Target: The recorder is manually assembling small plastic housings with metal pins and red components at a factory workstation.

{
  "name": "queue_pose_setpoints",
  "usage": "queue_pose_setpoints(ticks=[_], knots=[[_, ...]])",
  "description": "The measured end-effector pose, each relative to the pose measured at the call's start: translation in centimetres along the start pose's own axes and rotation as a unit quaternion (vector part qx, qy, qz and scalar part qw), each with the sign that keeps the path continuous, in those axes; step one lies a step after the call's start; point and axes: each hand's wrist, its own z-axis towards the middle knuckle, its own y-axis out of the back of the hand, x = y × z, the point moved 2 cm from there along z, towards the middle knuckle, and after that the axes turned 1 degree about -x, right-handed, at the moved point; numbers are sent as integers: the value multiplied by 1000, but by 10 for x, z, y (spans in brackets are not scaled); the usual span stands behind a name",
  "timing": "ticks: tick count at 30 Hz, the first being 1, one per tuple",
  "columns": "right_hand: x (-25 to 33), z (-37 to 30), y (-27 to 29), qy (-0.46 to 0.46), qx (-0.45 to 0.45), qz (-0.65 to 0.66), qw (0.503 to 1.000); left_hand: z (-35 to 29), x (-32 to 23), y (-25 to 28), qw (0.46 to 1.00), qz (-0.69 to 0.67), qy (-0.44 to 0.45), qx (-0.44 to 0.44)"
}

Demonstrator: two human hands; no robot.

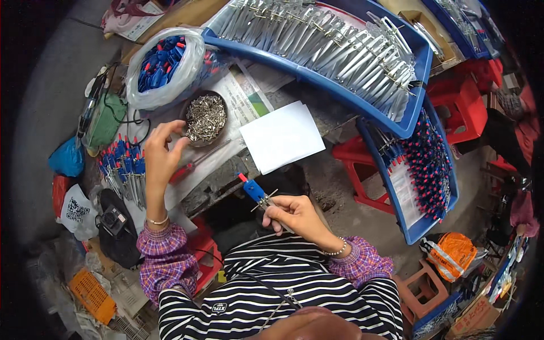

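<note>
My right hand (297, 218) grips a small blue tool with a red tip (256, 190), thumb and fingers closed round its metal lower end. Thin metal pins stick out sideways just below its blue body. At the near-left rim of a round bowl (192, 140) is my left hand (161, 153), its thumb and index finger bent and apart. Small shiny metal pins or screws (207, 116) fill the bowl. Nothing shows between the left fingertips, though the far fingers are partly hidden.
White sheets (282, 137) lie right of the bowl; a red-handled screwdriver (182, 171) lies below it. Behind stand a bag of blue parts (161, 65) and a blue tray (317, 67) of metal strips. Blue-and-red pieces fill another tray (422, 164) by red stools (357, 164). Similar tools (126, 167) lie left.
</note>
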Motion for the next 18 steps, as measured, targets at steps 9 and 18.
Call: queue_pose_setpoints(ticks=[9,18], knots=[[-9,2,5,-6,-18,11,1000,7,12,-28,998,-10,-52,-26],[-4,3,1,-18,-32,0,999,6,2,-21,996,-69,-34,-44]])
